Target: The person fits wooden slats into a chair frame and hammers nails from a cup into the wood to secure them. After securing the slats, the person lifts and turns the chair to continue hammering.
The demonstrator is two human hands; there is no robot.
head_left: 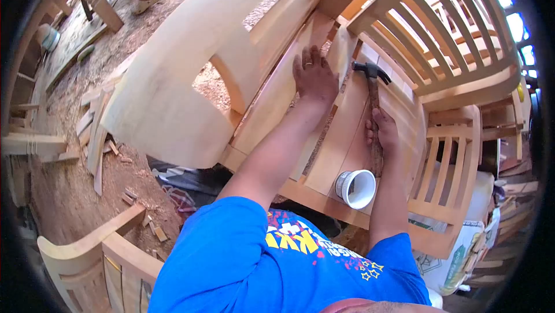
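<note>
My left hand (315, 76), with a ring on one finger, rests palm down on the slatted seat of a pale wooden bench (342, 145); its fingers are slightly bent and apart. To its right, my right hand (383, 129) is wrapped round the wooden handle of a claw hammer (373, 71). The dark hammer head lies over the slats, close to the fingertips of my left hand. A white cup (361, 190) lies tilted at the seat's near edge, its mouth facing right, beside my right forearm.
A broad curved wooden panel (167, 82) rises along the left of the seat. A slatted wooden back (428, 35) stands at upper right, and another slatted piece (445, 163) at right. Wood scraps (98, 134) and shavings cover the floor at left. A person's foot (147, 1) shows at top left.
</note>
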